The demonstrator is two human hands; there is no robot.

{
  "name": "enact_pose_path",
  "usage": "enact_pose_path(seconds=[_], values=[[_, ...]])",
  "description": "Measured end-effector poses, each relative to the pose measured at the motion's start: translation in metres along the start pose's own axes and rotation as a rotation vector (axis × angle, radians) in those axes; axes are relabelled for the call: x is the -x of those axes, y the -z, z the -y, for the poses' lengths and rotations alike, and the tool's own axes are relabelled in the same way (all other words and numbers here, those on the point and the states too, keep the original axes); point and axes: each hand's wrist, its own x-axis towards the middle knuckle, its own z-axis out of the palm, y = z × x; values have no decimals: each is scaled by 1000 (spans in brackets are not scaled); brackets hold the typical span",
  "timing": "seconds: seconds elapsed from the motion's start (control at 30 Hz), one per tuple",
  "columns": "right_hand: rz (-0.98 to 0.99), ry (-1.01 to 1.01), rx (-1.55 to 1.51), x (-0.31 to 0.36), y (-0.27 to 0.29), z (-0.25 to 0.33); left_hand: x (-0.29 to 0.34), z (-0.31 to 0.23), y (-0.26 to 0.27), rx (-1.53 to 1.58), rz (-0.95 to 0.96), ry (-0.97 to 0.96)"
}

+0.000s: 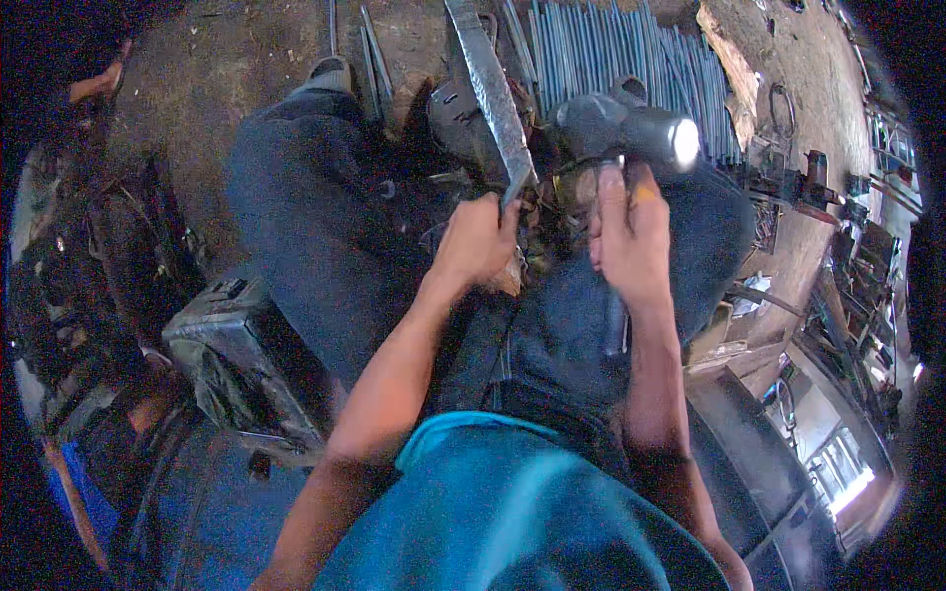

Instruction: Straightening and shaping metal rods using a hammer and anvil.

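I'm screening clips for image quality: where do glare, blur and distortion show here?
Head view: near-white glare on the end of the hammer and a bright patch at lower right; the right hand looks smeared, probably by motion, while the left hand looks crisper; grain speckles the dark trousers; corners fall to black, and the surroundings bend toward the rim.

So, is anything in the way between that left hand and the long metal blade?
No, nothing visible: the left hand closes directly around the narrow near end of the long metal blade. The right hand, apart from the blade, is wrapped around a hammer handle.
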Motion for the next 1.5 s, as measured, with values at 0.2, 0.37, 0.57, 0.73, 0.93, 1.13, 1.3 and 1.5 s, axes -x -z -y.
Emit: enact_pose_path(seconds=[0.2, 0.37, 0.57, 0.73, 0.93, 1.13, 1.3, 1.5], values=[[-91, 318, 314, 3, -30, -39, -6, -5, 4, 143, 129, 57], [65, 120, 188, -22, -36, -44, -10, 5, -6, 314, 127, 65], [-48, 59, -98, -6, 4, 28, -12, 5, 5, 392, 304, 243], [-154, 270, 123, 7, -24, -31, -14, 11, 4, 476, 297, 278], [73, 121, 242, -21, -44, -25, -18, 27, -16, 428, 298, 226], [-18, 165, -26, 0, -5, 40, -8, -1, 16, 986, 432, 544], [-43, 272, 212, 16, -29, -18, -6, 3, 24, 971, 488, 602], [57, 195, 319, -25, -41, -28, -21, 14, 9, 907, 493, 391]])
